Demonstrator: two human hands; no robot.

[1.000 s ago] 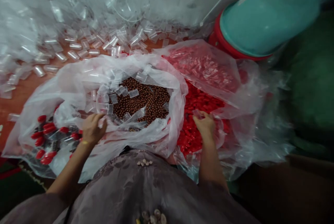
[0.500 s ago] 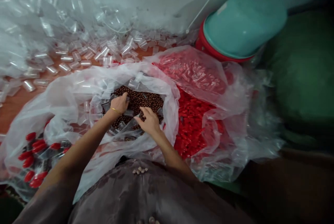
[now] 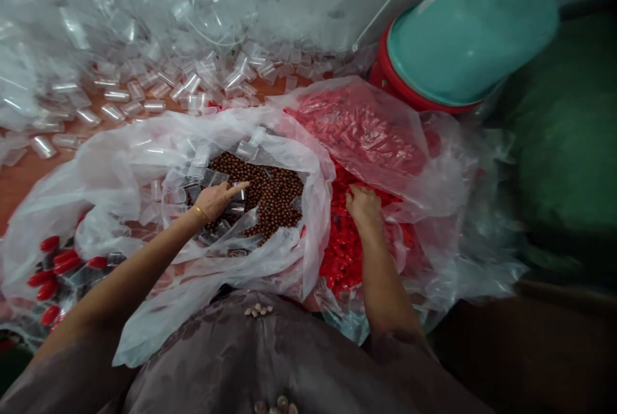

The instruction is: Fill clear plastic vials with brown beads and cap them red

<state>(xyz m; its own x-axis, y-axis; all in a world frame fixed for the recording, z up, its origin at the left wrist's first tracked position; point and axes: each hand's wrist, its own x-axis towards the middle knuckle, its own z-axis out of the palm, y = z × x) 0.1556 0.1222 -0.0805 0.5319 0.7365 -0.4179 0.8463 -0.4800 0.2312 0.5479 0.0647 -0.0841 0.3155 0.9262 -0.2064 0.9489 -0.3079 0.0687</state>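
Note:
My left hand (image 3: 214,200) is closed around a small clear plastic tube (image 3: 240,194), its index finger stretched along the top. It hangs over a white plastic bag (image 3: 315,189) full of small brown beads (image 3: 279,192), with several clear tubes lying among them. To the right, my right hand (image 3: 364,203) dips into a pile of red plastic caps (image 3: 342,247) in another clear bag. Its fingers are bent down and pressed together among the caps; whatever is at their tips is hidden.
Many loose clear tubes (image 3: 116,96) cover the reddish surface (image 3: 19,186) at the back left. A clear bag at lower left holds tubes with red tops (image 3: 67,263). A teal tub (image 3: 463,41) leans over a red one (image 3: 393,73) at the back right, beside a large green shape (image 3: 569,137).
My right hand has left the beads and moved right, down into the red caps. My left hand has shifted slightly, and its index finger now points out along the clear tube.

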